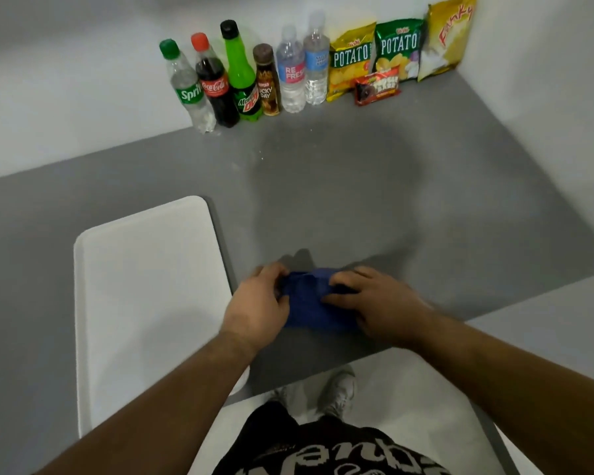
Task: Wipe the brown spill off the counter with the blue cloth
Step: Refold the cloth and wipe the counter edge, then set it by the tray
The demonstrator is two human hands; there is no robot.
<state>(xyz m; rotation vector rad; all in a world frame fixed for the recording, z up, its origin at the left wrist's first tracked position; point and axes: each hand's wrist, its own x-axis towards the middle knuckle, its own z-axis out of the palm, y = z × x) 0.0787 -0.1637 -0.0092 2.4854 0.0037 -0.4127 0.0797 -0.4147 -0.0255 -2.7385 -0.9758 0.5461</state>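
A bunched blue cloth (307, 305) lies on the grey counter (391, 200) near its front edge. My left hand (259, 308) grips the cloth's left side and my right hand (374, 301) presses and pinches its right side. Much of the cloth is covered by my fingers. No brown spill shows on the counter; only a faint damp sheen (323, 186) and a few small specks (261, 156) lie beyond the cloth.
A white tray (144, 286) lies just left of my hands. Along the back wall stand several drink bottles (240, 77) and snack bags (395, 53). The counter's front edge runs diagonally just below my hands, with my shoes (336, 394) on the floor below.
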